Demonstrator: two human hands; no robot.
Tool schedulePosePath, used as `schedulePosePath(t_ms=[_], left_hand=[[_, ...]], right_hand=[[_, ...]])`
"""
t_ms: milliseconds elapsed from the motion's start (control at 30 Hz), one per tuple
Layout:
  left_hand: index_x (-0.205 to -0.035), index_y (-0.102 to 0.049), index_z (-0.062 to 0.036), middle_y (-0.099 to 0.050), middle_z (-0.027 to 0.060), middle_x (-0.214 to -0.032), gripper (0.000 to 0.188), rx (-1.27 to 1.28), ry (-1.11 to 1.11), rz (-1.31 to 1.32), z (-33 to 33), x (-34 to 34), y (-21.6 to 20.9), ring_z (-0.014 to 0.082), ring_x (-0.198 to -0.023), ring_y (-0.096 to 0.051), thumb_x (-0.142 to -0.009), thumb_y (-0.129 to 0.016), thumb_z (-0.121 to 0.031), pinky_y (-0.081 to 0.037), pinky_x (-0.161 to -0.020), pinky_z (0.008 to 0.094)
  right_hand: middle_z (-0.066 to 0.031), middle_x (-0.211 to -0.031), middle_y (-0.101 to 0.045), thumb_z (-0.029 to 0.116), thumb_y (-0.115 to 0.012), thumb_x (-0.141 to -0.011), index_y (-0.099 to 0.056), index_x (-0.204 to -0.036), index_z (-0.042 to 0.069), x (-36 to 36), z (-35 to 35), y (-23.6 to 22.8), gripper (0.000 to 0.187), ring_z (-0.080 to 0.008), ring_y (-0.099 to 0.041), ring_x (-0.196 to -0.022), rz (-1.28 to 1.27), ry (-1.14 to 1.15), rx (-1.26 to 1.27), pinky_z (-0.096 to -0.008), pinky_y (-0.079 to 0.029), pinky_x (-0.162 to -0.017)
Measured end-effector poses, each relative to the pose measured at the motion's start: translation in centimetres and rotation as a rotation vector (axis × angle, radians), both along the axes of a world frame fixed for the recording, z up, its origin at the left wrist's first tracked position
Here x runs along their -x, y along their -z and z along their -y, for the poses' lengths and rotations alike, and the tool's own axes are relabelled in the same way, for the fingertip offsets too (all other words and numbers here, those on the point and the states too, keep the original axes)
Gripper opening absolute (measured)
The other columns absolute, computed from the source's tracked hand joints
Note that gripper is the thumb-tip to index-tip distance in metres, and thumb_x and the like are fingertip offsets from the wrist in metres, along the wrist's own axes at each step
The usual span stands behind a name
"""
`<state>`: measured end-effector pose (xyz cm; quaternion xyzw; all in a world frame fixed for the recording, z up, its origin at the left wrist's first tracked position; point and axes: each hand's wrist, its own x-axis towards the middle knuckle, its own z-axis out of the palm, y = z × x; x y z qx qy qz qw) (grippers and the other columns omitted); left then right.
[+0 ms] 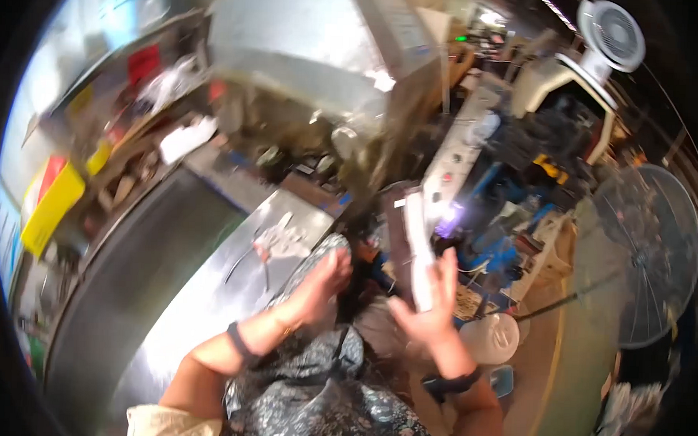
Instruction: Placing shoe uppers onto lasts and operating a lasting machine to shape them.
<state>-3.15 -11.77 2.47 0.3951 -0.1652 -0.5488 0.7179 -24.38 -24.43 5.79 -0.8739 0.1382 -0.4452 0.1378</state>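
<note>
My left hand [325,285] hovers over or rests on the dark floral cloth [342,402] covering my lap. Motion smears its fingers, and nothing shows in it. To the right my right hand [430,315] is raised with thumb and fingers spread apart. A long white strip-like piece [417,247] runs upward from between thumb and fingers. Whether the hand touches it or only passes in front of it I cannot tell. Left of my left hand, a small heap of pale pieces [285,237] with thin dark wires lies on a shiny metal tabletop [180,316].
A dark belt-like surface [144,265] runs along the left. Ahead stands a large pale metal box [293,43]. Cluttered blue and black parts [502,246] fill the right, near a round white lidded container [489,338]. A large caged fan [644,255] stands at far right.
</note>
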Motion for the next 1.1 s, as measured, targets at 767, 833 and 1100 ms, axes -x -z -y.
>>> schedulePosePath(t_ms=[767,833,1100], left_hand=[[-0.147,-0.033,-0.0019,-0.05,0.0228,-0.138,0.073,0.232,0.363,0.925,-6.3,-0.2,0.1,0.0313,-0.121,-0.054,-0.094,-0.063,-0.042,-0.044,-0.1,0.0379],[-0.149,-0.032,-0.0029,-0.047,0.0212,-0.141,0.072,0.296,0.312,0.931,-7.0,-1.3,0.7,0.0314,-0.126,-0.05,-0.093,-0.068,-0.031,-0.039,-0.107,0.0393],[-0.122,-0.059,-0.0012,-0.066,0.0095,-0.112,0.034,-0.634,-0.424,0.837,-17.5,-10.6,8.6,0.0179,-0.1,-0.066,-0.093,-0.066,-0.018,-0.053,-0.085,0.0304]], right_hand=[[-0.0182,-0.143,-0.048,0.027,-0.064,-0.087,-0.034,-0.148,-0.002,-3.1,0.8,1.0,0.074,-0.0235,-0.049,-0.13,-0.56,-0.764,-1.584,-0.0378,-0.034,-0.112],[-0.0205,-0.142,-0.049,0.029,-0.064,-0.082,-0.038,-0.146,-0.004,-0.8,0.4,3.1,0.077,-0.0262,-0.048,-0.132,-0.841,-0.597,-1.775,-0.0392,-0.033,-0.114],[-0.0174,-0.135,-0.056,0.039,-0.05,-0.09,-0.049,-0.137,-0.001,-7.0,-0.8,5.3,0.062,-0.029,-0.06,-0.116,0.069,-0.33,-1.758,-0.0457,-0.053,-0.091]])
